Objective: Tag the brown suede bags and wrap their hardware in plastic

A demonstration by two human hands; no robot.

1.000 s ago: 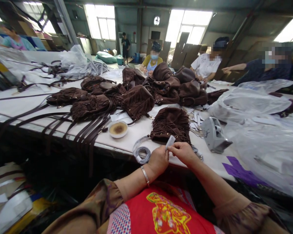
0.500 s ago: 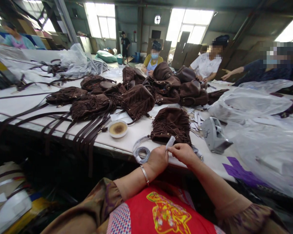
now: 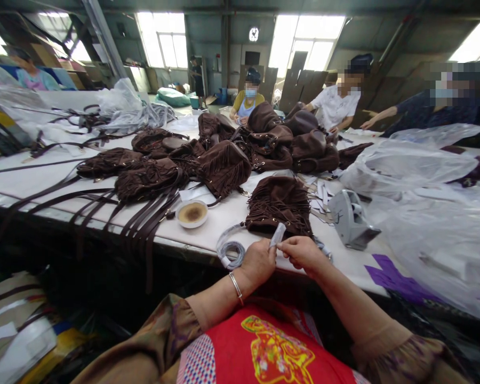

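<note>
My left hand (image 3: 260, 261) is closed around a whitish, translucent plastic-wrapped piece (image 3: 278, 234) that sticks up past my thumb. What lies inside the wrap is too small to make out. My right hand (image 3: 303, 254) pinches at the lower right edge of the same piece, fingertips close to my left thumb. Just beyond both hands lies a dark brown fringed bag (image 3: 280, 200) with metal eyelets along its near edge. A coiled strap in clear wrap (image 3: 231, 254) rests left of my left hand, running up to the bag.
A white bowl of tan stuff (image 3: 192, 214) stands left of the bag. Several brown bags (image 3: 224, 165) are heaped behind, with straps (image 3: 140, 229) over the table edge. To the right are a grey tape dispenser (image 3: 351, 220) and plastic bags (image 3: 432, 213). Co-workers sit across the table.
My right fingertips have shifted slightly right, away from my left thumb. The wrapped piece stays in my left hand. A person at the back has moved left, and the view has shifted a little.
</note>
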